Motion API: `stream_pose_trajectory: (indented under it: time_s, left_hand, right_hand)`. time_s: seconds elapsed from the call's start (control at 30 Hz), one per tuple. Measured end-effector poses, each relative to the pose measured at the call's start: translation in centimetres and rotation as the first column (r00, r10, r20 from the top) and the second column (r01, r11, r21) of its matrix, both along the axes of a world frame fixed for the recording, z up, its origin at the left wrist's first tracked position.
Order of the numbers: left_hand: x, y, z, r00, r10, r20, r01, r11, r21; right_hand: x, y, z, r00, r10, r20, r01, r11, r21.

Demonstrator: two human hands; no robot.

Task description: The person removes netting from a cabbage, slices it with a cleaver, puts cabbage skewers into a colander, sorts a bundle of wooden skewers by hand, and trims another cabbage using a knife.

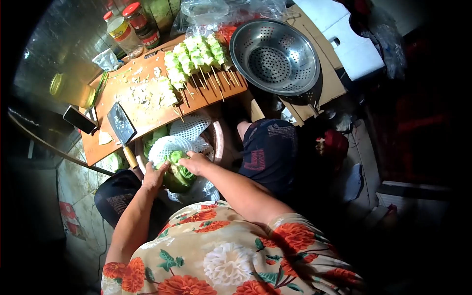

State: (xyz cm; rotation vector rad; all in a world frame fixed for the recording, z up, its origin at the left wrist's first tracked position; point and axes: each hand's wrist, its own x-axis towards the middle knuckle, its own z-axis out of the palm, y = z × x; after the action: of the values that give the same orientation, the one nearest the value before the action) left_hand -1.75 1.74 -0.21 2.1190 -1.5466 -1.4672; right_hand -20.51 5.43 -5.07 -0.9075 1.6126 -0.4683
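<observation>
Cleaver [121,123]: handle overhung desk [96,154], a knock could have dropped it | left hand [154,177] gripped cabbage [178,183] by tub [220,142], bunched net [169,145] could have snagged it | right hand [196,163] gripped it too, slack hold could have let it slip

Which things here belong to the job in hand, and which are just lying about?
Likely in the job: cabbage, foam netting, cleaver, skewered leaves, orange board.
Likely just lying about: phone, red-capped bottle, red-lidded jar, plastic bags.
</observation>
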Motion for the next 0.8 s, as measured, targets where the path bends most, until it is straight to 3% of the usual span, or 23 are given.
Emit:
stream_pose_trajectory:
  time_s: [0.07, 0.13, 0.2, 0.3, 0.37, 0.43, 0.47, 0.53, 0.67, 0.73, 0.8]
  left_hand:
    - [-0.6, 0.2, 1.1, 1.000, -0.014, -0.009, 0.014, 1.000, 0.025]
    - [-0.8, 0.3, 1.5, 1.000, -0.018, 0.009, 0.017, 1.000, 0.016]
    - [-1.3, 0.5, 2.8, 0.998, -0.026, 0.061, 0.029, 0.998, -0.051]
    - [-0.8, 0.0, 3.0, 0.972, 0.136, -0.193, -0.170, 0.970, -0.176]
    - [-0.9, -0.2, 3.2, 0.931, 0.255, -0.261, -0.308, 0.933, -0.186]
    - [-1.3, -0.2, 4.7, 0.895, 0.296, -0.332, -0.355, 0.925, -0.132]
    - [-0.9, -0.4, 4.2, 0.869, 0.291, -0.400, -0.364, 0.924, -0.118]
    - [-1.1, -0.5, 5.6, 0.827, 0.266, -0.495, -0.343, 0.937, -0.069]
    - [-0.8, -0.8, 5.9, 0.843, 0.099, -0.529, -0.176, 0.980, -0.097]
    - [-0.7, -0.6, 7.6, 0.871, -0.015, -0.491, -0.063, 0.988, -0.141]
    - [-0.6, -0.2, 9.5, 0.910, -0.108, -0.400, 0.084, 0.993, -0.078]
  right_hand:
    - [0.5, -0.4, -2.5, 0.998, -0.013, 0.061, 0.014, 1.000, -0.005]
    - [0.0, 0.0, 0.0, 0.995, -0.072, 0.062, 0.072, 0.997, -0.001]
    - [-0.2, 0.2, 0.8, 0.938, -0.226, 0.265, 0.231, 0.973, 0.010]
    - [-1.1, 0.7, 1.4, 0.910, -0.320, 0.264, 0.317, 0.947, 0.054]
    - [-1.8, 1.1, 2.2, 0.911, -0.341, 0.234, 0.332, 0.940, 0.079]
    - [-1.9, 1.5, 3.8, 0.827, -0.426, 0.367, 0.413, 0.903, 0.119]
    - [-1.2, 1.7, 2.0, 0.745, -0.469, 0.474, 0.488, 0.868, 0.093]
    - [-1.4, 2.4, 7.7, 0.584, -0.482, 0.653, 0.400, 0.871, 0.286]
    - [-1.7, 3.1, 8.5, 0.623, -0.538, 0.567, 0.507, 0.830, 0.231]
    - [-2.3, 3.1, 6.1, 0.579, -0.515, 0.632, 0.463, 0.846, 0.266]
    - [-2.4, 3.2, 3.4, 0.436, -0.480, 0.761, 0.436, 0.853, 0.288]
